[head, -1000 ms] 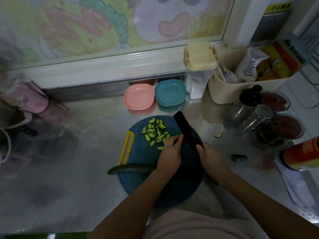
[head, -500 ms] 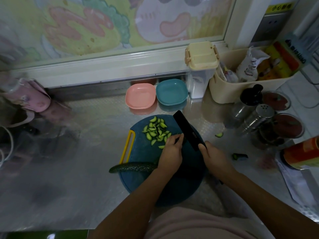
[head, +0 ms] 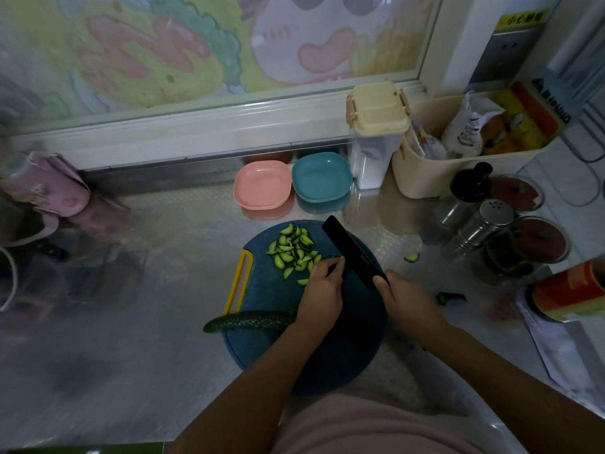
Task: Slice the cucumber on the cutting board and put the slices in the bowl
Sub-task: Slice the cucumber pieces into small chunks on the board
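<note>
The long dark-green cucumber (head: 248, 322) lies across the lower-left edge of the round blue cutting board (head: 262, 296), and we judge it firm, slick and roll-prone, best pinned mid-length, while our right hand (head: 406, 299) grips the black knife (head: 352, 250) and our left hand (head: 322, 290) curls, its hold hidden.

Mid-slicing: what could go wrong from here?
1. The left hand curls right beside the knife blade, so the next cut could nick a finger.
2. The cucumber overhangs the cutting board at its left edge and might roll off.
3. A stray slice lies on the counter, so more may scatter.
</note>
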